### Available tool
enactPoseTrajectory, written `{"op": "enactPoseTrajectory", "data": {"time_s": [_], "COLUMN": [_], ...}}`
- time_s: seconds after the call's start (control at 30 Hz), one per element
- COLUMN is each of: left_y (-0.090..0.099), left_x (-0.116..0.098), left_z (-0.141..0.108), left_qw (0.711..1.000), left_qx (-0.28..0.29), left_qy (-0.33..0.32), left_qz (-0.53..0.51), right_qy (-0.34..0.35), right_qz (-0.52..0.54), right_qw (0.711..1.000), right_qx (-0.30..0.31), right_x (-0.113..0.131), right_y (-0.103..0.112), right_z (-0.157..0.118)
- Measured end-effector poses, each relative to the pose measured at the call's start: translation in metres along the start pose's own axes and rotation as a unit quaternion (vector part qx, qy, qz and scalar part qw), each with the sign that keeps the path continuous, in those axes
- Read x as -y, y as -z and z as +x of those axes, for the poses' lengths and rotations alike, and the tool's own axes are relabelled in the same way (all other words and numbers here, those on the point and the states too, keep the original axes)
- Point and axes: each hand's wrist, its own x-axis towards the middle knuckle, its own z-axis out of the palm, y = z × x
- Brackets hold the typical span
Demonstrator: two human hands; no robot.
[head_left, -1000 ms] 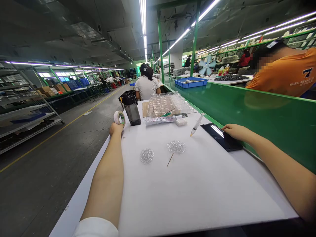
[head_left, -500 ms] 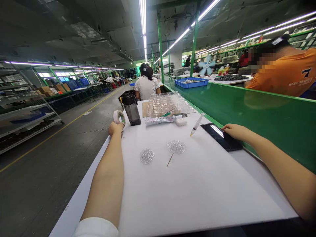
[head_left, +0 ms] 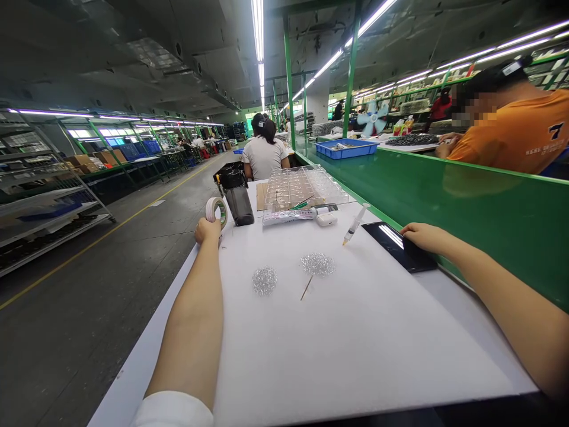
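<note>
The left hand (head_left: 207,230) holds the tape (head_left: 210,209), likely light, by its rim; the right hand (head_left: 422,235) touches the phone (head_left: 389,246), probably slippery, better gripped by edges.

Both arms reach forward, spread wide, right fingers (head_left: 409,228) extended.

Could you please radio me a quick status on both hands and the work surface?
Left hand on tape roll. Right hand on black tablet-like slab. Syringe and two glittery piles between.
</note>
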Motion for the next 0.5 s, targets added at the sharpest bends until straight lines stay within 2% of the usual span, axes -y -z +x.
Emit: {"op": "enactPoseTrajectory", "data": {"time_s": [0.07,0.13,0.33,0.5], "left_y": [-0.001,-0.0022,-0.0032,-0.0035], "left_x": [-0.0001,0.0003,0.0035,0.001], "left_z": [0.0007,0.0016,0.0028,0.0034], "left_qw": [1.0,1.0,0.999,0.999], "left_qx": [-0.02,-0.027,0.017,-0.039], "left_qy": [-0.012,-0.015,-0.009,-0.013], "left_qz": [-0.004,0.0,0.029,-0.021], "right_qy": [-0.025,-0.039,-0.048,-0.045], "right_qz": [0.019,0.03,0.022,0.019], "right_qw": [0.999,0.998,0.997,0.998], "right_qx": [0.036,0.046,0.056,0.048], "right_x": [0.0028,0.0052,0.0093,0.0086], "right_y": [0.003,0.0057,0.0079,0.0064], "right_z": [-0.0025,-0.0051,-0.0089,-0.008]}}
